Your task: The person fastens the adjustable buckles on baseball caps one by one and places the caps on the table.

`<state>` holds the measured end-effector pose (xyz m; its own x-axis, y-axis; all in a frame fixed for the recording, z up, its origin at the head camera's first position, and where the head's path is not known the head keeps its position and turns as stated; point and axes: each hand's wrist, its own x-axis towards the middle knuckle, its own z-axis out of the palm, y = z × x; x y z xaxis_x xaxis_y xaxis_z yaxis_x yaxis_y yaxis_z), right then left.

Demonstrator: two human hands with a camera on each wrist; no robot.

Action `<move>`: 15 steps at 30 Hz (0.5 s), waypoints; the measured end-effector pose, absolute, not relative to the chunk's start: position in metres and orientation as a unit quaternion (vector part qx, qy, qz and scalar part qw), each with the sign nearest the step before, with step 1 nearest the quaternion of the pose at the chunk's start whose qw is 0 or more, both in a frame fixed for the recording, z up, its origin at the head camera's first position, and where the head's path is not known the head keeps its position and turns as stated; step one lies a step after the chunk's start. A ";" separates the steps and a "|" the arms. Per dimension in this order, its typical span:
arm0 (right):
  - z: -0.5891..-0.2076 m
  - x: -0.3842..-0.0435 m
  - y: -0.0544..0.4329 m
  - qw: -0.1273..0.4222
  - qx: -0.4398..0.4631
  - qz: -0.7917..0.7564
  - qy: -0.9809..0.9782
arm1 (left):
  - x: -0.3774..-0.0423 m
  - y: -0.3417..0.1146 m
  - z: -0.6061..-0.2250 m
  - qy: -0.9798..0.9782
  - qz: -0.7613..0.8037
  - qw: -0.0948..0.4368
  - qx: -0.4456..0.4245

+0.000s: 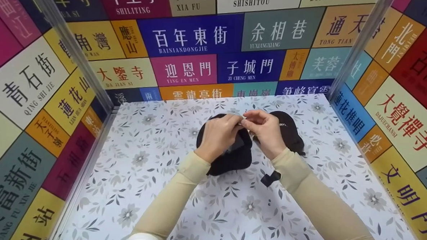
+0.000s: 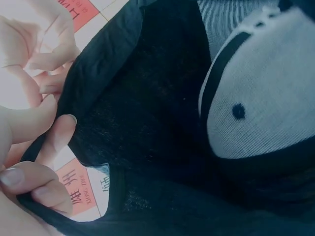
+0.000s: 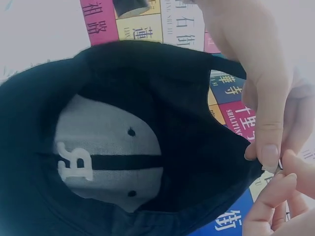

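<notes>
A black baseball cap stands on the patterned tabletop with its inside turned toward me. My left hand grips the edge of its back opening, fingers curled about the narrow strap in the right wrist view. Thumb and finger of my right hand meet the left fingertips and pinch a tiny part at the strap's edge; the exact piece is hidden. Inside the cap, pale backing shows with the reverse of a white embroidered letter. Just beyond the right hand lies a second black cap with small pale lettering.
White tabletop with grey leaves and flowers surrounds the caps. Panels printed with colourful place names rise at the back and both sides. A black strap piece sits by the right sleeve cuff.
</notes>
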<state>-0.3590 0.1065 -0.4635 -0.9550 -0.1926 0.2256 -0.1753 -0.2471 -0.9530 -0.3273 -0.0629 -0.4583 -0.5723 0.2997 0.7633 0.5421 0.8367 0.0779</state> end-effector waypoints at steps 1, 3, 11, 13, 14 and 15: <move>-0.463 -0.360 0.106 0.005 -0.149 -0.777 0.611 | -0.329 -0.064 -0.458 -0.873 -0.152 0.396 -0.240; -0.463 -0.362 0.104 0.006 -0.144 -0.781 0.607 | -0.331 -0.065 -0.458 -0.874 -0.150 0.395 -0.238; -0.468 -0.371 0.101 0.022 -0.124 -0.784 0.608 | -0.339 -0.070 -0.461 -0.881 -0.166 0.376 -0.234; -0.469 -0.372 0.101 0.023 -0.125 -0.784 0.608 | -0.340 -0.071 -0.461 -0.882 -0.174 0.372 -0.233; -0.469 -0.372 0.101 0.025 -0.125 -0.783 0.609 | -0.340 -0.072 -0.462 -0.882 -0.177 0.370 -0.232; -0.470 -0.372 0.101 0.027 -0.125 -0.783 0.609 | -0.340 -0.072 -0.462 -0.882 -0.179 0.369 -0.231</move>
<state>-0.3721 0.1006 -0.4701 -0.9675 -0.1940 0.1624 -0.1097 -0.2567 -0.9602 -0.3401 -0.0721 -0.4624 -0.6205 0.2754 0.7342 0.5396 0.8293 0.1449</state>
